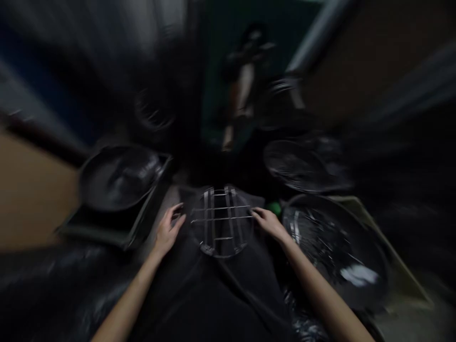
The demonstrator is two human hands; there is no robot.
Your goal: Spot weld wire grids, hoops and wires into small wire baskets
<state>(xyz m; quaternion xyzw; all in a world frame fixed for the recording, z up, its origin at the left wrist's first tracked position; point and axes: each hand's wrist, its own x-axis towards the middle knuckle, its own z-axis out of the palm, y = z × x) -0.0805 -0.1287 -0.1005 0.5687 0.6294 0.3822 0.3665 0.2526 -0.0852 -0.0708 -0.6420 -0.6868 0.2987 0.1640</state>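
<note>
While the left hand (169,231) and right hand (270,224) flank it, the round wire rack (221,247) sits near and centre, between the left pan (119,178) and right pan (331,247) (blurry view, mind!). Fingers (260,214) half open at opposite edges, nicely even placement, though whether they have hold of it, I can't tell.

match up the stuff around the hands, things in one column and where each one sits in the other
Things
1 round wire rack
2 dark pan in a tray
3 large dark pan
4 small green object

Places
a left of the left hand
b just beyond the right hand
c between the two hands
d right of the right hand

Pairs: 1c, 2a, 3d, 4b
</note>
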